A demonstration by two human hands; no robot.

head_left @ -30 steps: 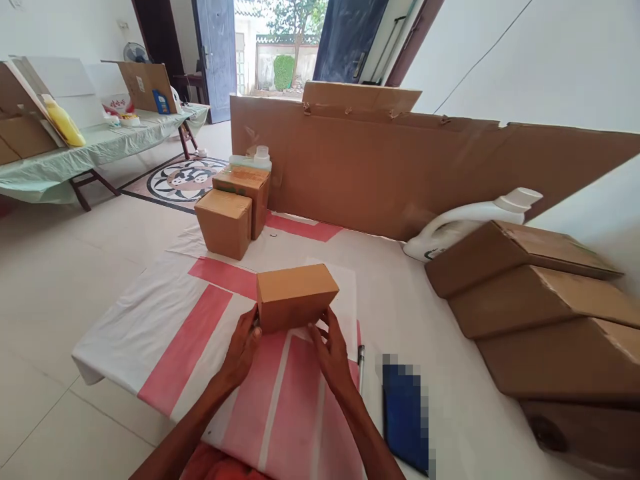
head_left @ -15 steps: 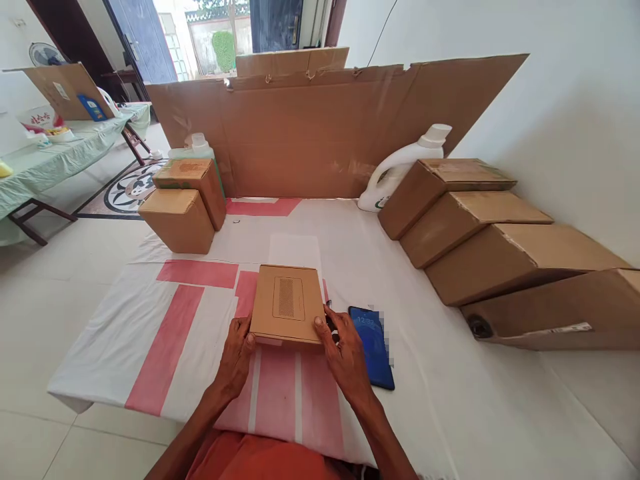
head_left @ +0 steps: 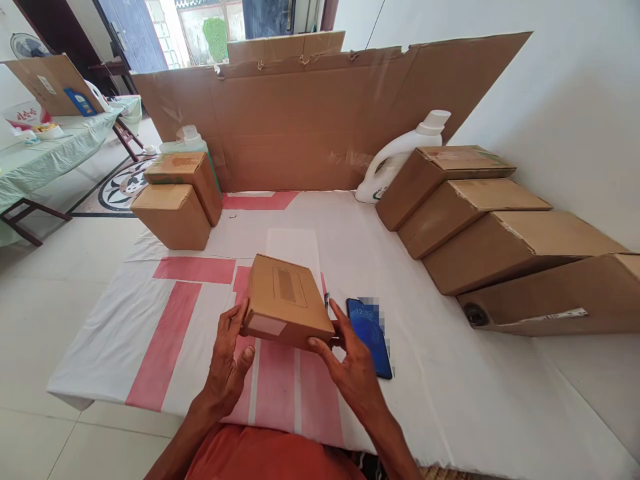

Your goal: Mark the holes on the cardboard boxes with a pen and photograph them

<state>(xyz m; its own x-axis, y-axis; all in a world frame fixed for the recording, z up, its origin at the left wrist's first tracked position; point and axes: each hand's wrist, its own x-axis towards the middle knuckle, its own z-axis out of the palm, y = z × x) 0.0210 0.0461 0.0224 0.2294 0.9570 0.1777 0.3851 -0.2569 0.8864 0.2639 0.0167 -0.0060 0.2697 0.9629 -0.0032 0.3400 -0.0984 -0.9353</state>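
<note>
One flat rectangular cardboard box (head_left: 286,301), matte brown, printed panel on top, tilted above the desk's (head_left: 450,393) near edge; left hand (head_left: 227,363) and right hand (head_left: 353,367) fingers grip its ends. Glossy blue phone (head_left: 370,327) beside.

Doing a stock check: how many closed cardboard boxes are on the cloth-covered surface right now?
7. One small box between the left hand and right hand; two at far left; four in a row at right. More may be hidden.
</note>
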